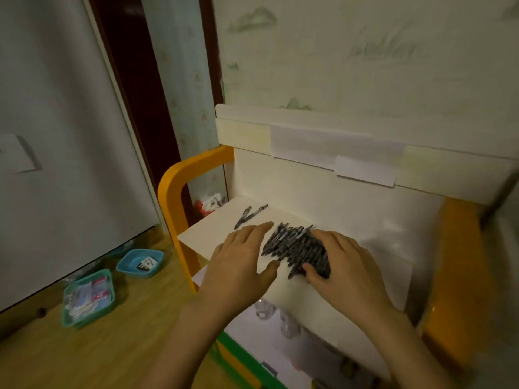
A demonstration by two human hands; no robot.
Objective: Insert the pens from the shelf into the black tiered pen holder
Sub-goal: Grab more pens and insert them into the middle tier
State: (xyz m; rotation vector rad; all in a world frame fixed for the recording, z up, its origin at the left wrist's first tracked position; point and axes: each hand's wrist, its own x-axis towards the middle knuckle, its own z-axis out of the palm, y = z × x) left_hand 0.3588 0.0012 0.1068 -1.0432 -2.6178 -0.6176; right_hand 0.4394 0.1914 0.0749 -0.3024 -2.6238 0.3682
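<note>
Corralling a loose pile of dark pens (pixel 296 248) on the white shelf (pixel 219 234), frame centre. Right hand (pixel 345 265) curling round the heap, left hand (pixel 241 259) flat beside. Light, stiff, rolly; probably scooping from both sides.

One heap of pens (pixel 296 249), uncountable; two loose pens (pixel 250 214); two teal trays (pixel 140 262).
</note>
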